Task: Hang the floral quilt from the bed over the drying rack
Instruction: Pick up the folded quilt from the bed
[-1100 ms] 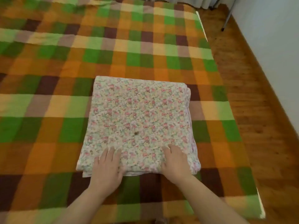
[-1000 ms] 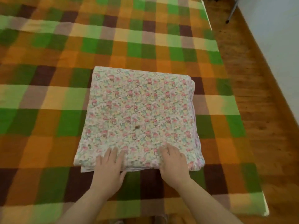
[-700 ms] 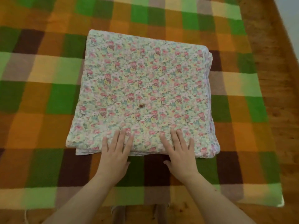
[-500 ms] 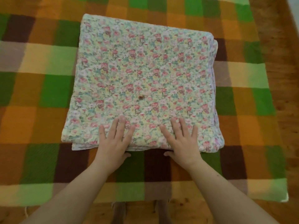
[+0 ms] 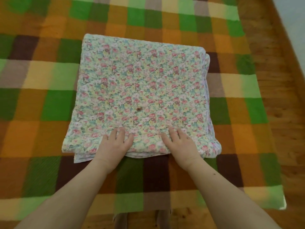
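Fingers bent, left grip (image 5: pixel 113 144) and right grip (image 5: pixel 181 142) press the nearest edge of the folded floral quilt (image 5: pixel 140 83), which stretches ahead of them on the bed (image 5: pixel 49 104); whether they clutch fabric is unclear.

The bed (image 5: pixel 283 207) stands on a wooden plank floor (image 5: pixel 280 83), which shows along its right side and its near end. A checked blanket (image 5: pixel 41 104) in green, orange, brown, yellow and grey squares covers the bed from edge to edge, lying flat; only a pale sliver of the bed shows at the near right corner. On the blanket, about midway across and near the near edge, lies the quilt (image 5: pixel 140 83), folded into a thick, roughly square pile of layers. Its top is a small pink, yellow and green flower print with a small brown spot (image 5: pixel 139 109) near the middle. The layer edges show along its near and right sides.
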`<action>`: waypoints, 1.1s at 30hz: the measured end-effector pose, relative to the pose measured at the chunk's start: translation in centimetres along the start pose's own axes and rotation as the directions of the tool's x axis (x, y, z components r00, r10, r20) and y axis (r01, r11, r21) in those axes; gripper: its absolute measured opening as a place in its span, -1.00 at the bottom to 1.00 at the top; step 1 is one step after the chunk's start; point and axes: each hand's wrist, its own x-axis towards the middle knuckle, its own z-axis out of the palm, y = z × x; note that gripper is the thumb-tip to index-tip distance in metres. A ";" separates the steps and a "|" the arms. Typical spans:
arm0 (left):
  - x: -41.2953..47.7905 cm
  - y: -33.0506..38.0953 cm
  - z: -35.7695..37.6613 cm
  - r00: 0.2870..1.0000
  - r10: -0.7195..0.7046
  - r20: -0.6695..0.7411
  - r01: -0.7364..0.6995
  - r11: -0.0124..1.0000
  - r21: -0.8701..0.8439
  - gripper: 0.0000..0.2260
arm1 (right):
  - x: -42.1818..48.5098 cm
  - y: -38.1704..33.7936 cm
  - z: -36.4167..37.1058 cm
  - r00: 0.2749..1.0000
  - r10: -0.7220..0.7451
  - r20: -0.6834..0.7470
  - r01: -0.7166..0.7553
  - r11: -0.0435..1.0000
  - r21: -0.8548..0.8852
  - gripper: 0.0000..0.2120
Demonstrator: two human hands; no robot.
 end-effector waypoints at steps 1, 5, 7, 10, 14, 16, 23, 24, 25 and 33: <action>0.0 -0.2 -0.7 1.000 -0.019 -0.011 0.018 0.999 -0.044 -0.42 | -0.1 0.4 -0.6 1.000 -0.002 0.006 0.001 0.999 0.047 -0.37; -0.3 -1.3 -5.3 0.996 -0.047 -0.069 0.038 0.991 -0.131 -0.52 | -0.4 2.1 -4.2 0.996 0.028 -0.080 -0.018 0.993 0.121 -0.45; -0.7 -2.0 -9.4 0.991 -0.046 -0.124 0.029 0.990 -0.141 -0.53 | -1.0 3.0 -7.5 0.990 0.045 -0.132 -0.029 0.992 0.123 -0.47; -1.1 -2.9 -14.7 0.969 -0.078 -0.236 0.045 0.989 -0.144 -0.51 | -1.4 4.4 -12.8 0.976 0.070 -0.206 -0.050 0.994 0.100 -0.48; -1.7 -3.9 -22.0 0.924 -0.127 -0.362 0.088 0.989 -0.121 -0.57 | -2.5 6.1 -20.4 0.947 0.077 -0.311 -0.061 0.996 0.061 -0.51; -2.1 -4.3 -25.4 0.894 -0.137 -0.426 0.087 0.987 -0.133 -0.61 | -3.5 6.9 -24.0 0.925 0.082 -0.370 -0.073 0.997 0.036 -0.55; -4.2 -4.9 -37.1 0.804 -0.045 -0.592 0.049 0.999 -0.010 -0.56 | -8.6 9.7 -35.2 0.836 0.116 -0.536 -0.185 0.980 -0.076 -0.66; -4.5 -4.8 -38.8 0.791 -0.026 -0.611 0.043 0.999 0.013 -0.56 | -9.7 10.2 -36.8 0.819 0.119 -0.561 -0.199 0.976 -0.084 -0.68; -4.6 -4.6 -39.7 0.778 -0.014 -0.629 0.036 0.999 0.022 -0.56 | -10.5 10.4 -37.6 0.808 0.119 -0.576 -0.207 0.974 -0.090 -0.68; -6.7 -1.0 -48.3 0.611 0.149 -0.777 -0.042 0.987 0.156 -0.59 | -20.9 11.4 -43.3 0.660 0.248 -0.709 -0.370 0.929 -0.020 -0.76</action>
